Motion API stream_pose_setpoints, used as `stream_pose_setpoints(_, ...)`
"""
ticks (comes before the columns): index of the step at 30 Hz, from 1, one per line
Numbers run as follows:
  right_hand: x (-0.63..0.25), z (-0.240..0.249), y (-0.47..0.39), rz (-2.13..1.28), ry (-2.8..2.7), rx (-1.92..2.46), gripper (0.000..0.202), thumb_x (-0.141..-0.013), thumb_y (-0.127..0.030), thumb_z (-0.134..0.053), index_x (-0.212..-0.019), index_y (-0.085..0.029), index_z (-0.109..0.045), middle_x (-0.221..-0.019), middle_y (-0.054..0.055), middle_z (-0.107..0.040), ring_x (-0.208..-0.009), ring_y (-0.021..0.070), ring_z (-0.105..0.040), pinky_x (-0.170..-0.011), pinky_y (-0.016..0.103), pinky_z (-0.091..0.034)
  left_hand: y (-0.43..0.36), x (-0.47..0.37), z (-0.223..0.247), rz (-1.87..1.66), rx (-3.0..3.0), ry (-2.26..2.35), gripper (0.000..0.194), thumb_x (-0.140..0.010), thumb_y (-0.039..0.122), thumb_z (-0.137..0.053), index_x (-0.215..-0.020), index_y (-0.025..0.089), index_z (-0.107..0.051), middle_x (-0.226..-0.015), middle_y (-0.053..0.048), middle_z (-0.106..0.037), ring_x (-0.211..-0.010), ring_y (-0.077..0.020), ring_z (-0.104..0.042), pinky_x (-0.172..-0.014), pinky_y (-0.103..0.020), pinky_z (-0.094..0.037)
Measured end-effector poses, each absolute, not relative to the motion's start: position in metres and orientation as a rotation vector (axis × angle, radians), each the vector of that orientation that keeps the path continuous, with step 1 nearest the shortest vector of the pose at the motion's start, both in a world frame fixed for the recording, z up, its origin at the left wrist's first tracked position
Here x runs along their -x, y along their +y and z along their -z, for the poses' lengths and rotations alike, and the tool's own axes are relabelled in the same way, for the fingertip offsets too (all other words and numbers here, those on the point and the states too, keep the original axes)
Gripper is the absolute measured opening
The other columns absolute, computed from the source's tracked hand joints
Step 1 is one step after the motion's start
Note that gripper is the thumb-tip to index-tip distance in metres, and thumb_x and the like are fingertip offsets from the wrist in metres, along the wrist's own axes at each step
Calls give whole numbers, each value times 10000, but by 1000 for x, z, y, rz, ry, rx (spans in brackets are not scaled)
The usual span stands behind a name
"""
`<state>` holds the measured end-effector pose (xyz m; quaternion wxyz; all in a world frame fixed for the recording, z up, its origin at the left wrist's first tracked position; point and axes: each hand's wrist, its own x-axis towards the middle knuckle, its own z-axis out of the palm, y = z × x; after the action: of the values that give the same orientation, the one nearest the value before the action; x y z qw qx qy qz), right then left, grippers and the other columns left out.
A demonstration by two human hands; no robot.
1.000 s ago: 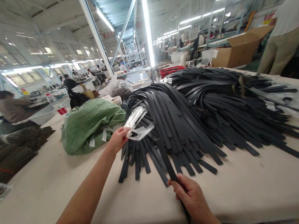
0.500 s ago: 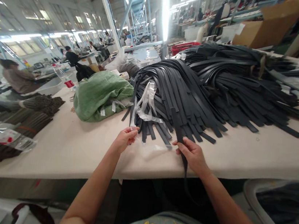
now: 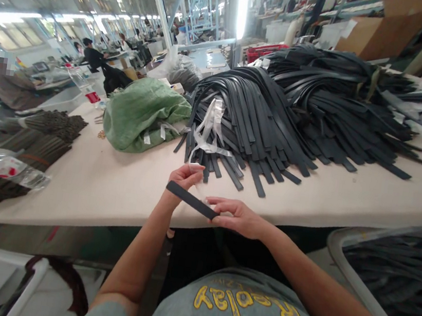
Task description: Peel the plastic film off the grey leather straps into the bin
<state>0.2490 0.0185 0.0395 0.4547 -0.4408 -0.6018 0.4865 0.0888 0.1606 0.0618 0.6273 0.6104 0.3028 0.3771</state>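
My right hand [image 3: 240,218] pinches a flat black strap [image 3: 192,200] near the table's front edge. The strap's free end points left, passing in front of my left hand [image 3: 184,179]. Closed fingers of that left hand grip a thin clear plastic strip [image 3: 201,194], which runs toward my right fingertips. Just beyond the hands lies a large heap of black straps [image 3: 241,105], their cut ends fanned toward me. Whitish plastic strips [image 3: 212,127] hang over the heap's left front and reach down to my left hand.
A green cloth sack [image 3: 145,113] rests left of the heap on the pale table [image 3: 114,186]. Further left are bundles of dark strips [image 3: 42,143] with a plastic bottle [image 3: 7,168] on top. A bin [image 3: 342,248] of dark strips stands at lower right. People sit working in the background.
My right hand has moved left and down, taking one black strap off the heap's front; the strap now lies across in front of my left hand. The view has shifted slightly.
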Motion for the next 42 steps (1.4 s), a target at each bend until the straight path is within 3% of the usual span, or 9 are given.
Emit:
stream_pose_setpoints(3,-252,-42,24,-1259,-1195,1002,204,-823,-394,-699,-865,-207,-769,-1307,85,-641,-1267,272,-528,-1102,428,-315,157,-80,-70,-820,-1449,652,268,-676,344,-815,-873,175,-747,-699,3,-684,-629,-111,-578,-636,-246,-460)
stream_pose_setpoints(6,-255,-51,42,-1364,-1001,930,248,-759,-430,-754,-845,-197,-766,-1120,81,-718,-1103,243,-596,-1017,392,-386,150,-71,-74,-720,-1516,634,258,-703,354,-801,-880,173,-752,-719,-11,-700,-634,-120,-581,-646,-257,-470)
stream_pose_setpoints(14,-227,-91,103,-1365,-1197,880,290,-693,-413,-794,-814,-152,-757,-745,10,-681,-699,136,-565,-701,278,-439,145,-51,-61,-710,-1553,787,310,-639,420,-818,-789,156,-758,-664,-6,-679,-608,-130,-564,-631,-275,-467)
stream_pose_setpoints(20,-230,-118,120,-1352,-1324,986,295,-688,-424,-795,-831,-168,-778,-755,17,-695,-691,125,-564,-652,250,-419,149,-24,-55,-781,-1489,885,319,-667,387,-789,-879,149,-767,-693,-26,-703,-623,-134,-598,-617,-264,-482)
stream_pose_setpoints(24,-229,-102,114,-1502,-1362,1048,354,-680,-463,-806,-855,-157,-779,-876,52,-733,-832,163,-614,-793,289,-446,154,-17,-56,-930,-1449,891,537,-693,364,-772,-1181,161,-673,-659,14,-679,-565,-109,-571,-565,-233,-463)
stream_pose_setpoints(27,-217,-83,109,-1575,-1385,958,381,-685,-477,-796,-873,-146,-771,-877,50,-736,-873,184,-631,-880,333,-441,153,-21,-56,-862,-1451,796,573,-678,345,-787,-1201,160,-645,-615,52,-627,-531,-93,-540,-534,-218,-451)
stream_pose_setpoints(33,-198,-79,120,-1342,-1334,1042,304,-696,-430,-755,-797,-143,-757,-732,19,-694,-685,150,-591,-704,297,-459,148,-29,-50,-861,-1399,776,776,-640,304,-809,-1350,197,-514,-646,78,-613,-583,-111,-589,-586,-235,-493)
stream_pose_setpoints(39,-203,-107,134,-1036,-1510,1129,243,-736,-387,-698,-783,-157,-759,-614,-22,-593,-597,116,-487,-562,259,-348,151,-19,-46,-779,-1430,859,327,-642,376,-796,-862,144,-730,-648,-3,-671,-547,-113,-569,-551,-246,-440)
stream_pose_setpoints(42,-203,-122,133,-971,-1603,1167,256,-763,-390,-690,-771,-142,-753,-554,-39,-519,-527,93,-414,-505,257,-279,149,-15,-46,-736,-1489,886,255,-654,355,-779,-806,153,-749,-661,-10,-685,-567,-116,-561,-566,-246,-434)
